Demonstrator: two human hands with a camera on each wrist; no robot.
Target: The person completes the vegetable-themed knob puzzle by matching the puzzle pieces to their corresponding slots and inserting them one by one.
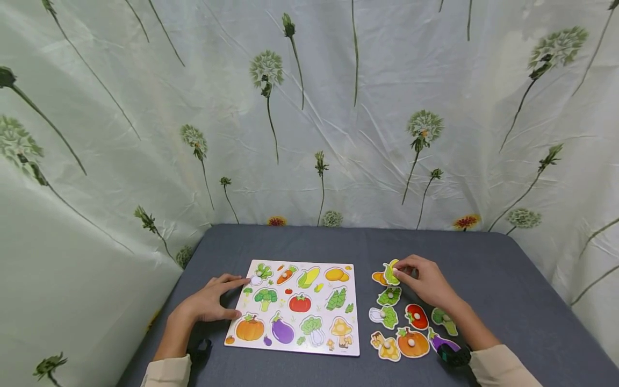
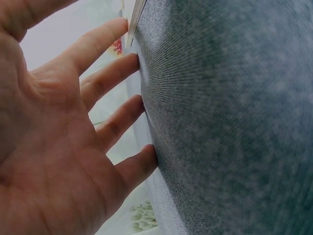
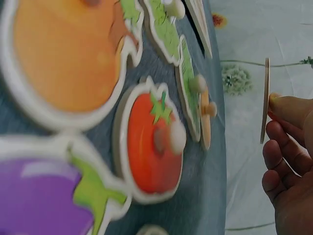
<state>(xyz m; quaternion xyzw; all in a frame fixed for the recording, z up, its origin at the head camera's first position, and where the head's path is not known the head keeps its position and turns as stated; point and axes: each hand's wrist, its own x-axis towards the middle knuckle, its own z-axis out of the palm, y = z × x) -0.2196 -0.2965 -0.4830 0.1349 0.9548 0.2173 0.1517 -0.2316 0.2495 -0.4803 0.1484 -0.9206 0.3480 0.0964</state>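
My right hand (image 1: 425, 279) pinches a flat corn piece (image 1: 390, 273) between thumb and fingers. In the right wrist view this piece (image 3: 265, 100) is seen edge-on, lifted clear of the other pieces. Below it in the head view, an orange potato-like piece (image 1: 379, 278) is partly hidden. My left hand (image 1: 213, 298) rests at the left edge of a white vegetable puzzle board (image 1: 290, 346), thumb and index finger touching its side. The left wrist view shows the fingers (image 2: 115, 117) spread, tips down on the cloth. Vegetable pictures cover the board, a corn picture (image 1: 308, 277) among them.
Loose knobbed pieces lie right of the board: a leafy green one (image 1: 389, 295), cabbage (image 1: 388, 317), tomato (image 1: 418, 312), broccoli (image 1: 440, 317), mushroom (image 1: 388, 353), pumpkin (image 1: 419, 349) and eggplant (image 1: 435, 339), the last partly behind the right wrist strap. Dark grey cloth (image 1: 300, 244) covers the table; a flowered curtain (image 1: 319, 107) hangs behind.
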